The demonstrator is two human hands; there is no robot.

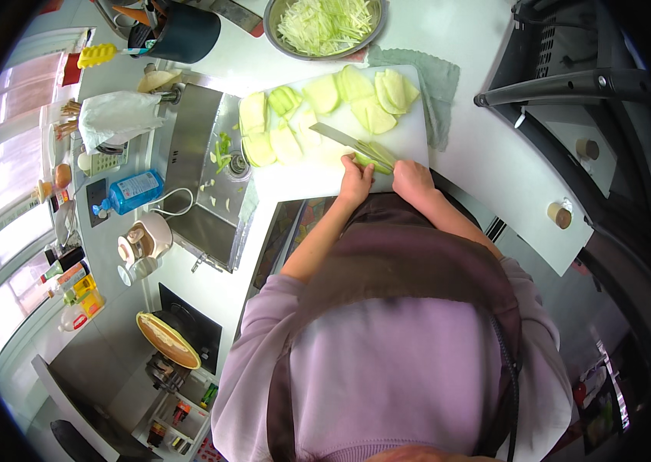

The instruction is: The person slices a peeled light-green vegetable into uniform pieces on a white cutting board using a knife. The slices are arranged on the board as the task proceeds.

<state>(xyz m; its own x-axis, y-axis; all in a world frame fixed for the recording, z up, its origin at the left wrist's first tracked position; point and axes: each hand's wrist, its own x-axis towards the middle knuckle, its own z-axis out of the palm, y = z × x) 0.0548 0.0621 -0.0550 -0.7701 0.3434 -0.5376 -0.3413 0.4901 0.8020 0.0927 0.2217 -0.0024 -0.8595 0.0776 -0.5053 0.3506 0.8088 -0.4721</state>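
My right hand (414,178) grips a kitchen knife (334,136), its blade angled across a white cutting board (314,179) towards the far left. My left hand (356,180) presses a piece of pale green vegetable (382,167) against the board beside the blade. Thin cut strips (382,151) lie along the blade's right side. Flat vegetable slices (321,94) cover the far part of the board, with more slices (259,149) at its left. The exact kind of vegetable I cannot tell.
A metal bowl (382,29) of shredded vegetable (325,26) stands beyond the board. To the left is a steel sink (198,127) with green scraps by its drain (238,166). A greenish cloth (440,95) lies partly under the board. A black metal frame (562,86) rises at the right.
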